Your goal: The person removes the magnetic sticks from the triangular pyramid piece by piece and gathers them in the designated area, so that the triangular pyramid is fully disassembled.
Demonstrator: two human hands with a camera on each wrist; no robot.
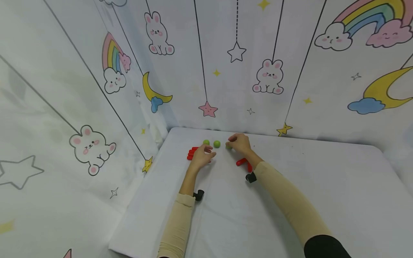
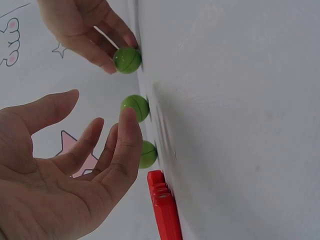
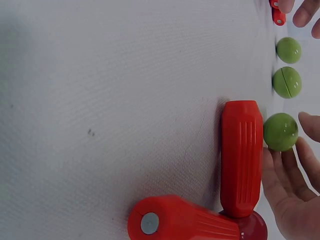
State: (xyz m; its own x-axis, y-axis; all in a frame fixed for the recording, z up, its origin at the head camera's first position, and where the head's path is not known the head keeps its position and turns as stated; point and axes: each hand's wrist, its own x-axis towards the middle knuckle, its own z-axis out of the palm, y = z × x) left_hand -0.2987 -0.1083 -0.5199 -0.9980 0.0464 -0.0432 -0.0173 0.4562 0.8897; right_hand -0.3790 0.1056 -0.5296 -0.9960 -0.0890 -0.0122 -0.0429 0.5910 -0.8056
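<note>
The right hand [image 1: 239, 143] reaches to the far side of the table and holds a glossy green ball [image 3: 280, 132] between thumb and fingers. To its left stand a second green ball [image 1: 217, 144] and a third green ball [image 1: 206, 142], in a row. The left hand [image 1: 202, 156] hovers near the leftmost ball, palm turned inward and fingers loosely spread, with nothing in it. In the left wrist view its fingertip overlaps the middle green ball [image 2: 136, 107]; contact cannot be told. Several red rods [image 2: 165, 212] lie side by side beside the left hand.
Below the right hand, a red ribbed rod [image 3: 241, 155] and another red rod [image 3: 170, 220] with a grey end disc meet at a dark red ball [image 3: 254, 229]. The white table [image 1: 309, 186] ends at a printed cloth wall [image 1: 184, 89]. Black wrist cameras sit on both forearms.
</note>
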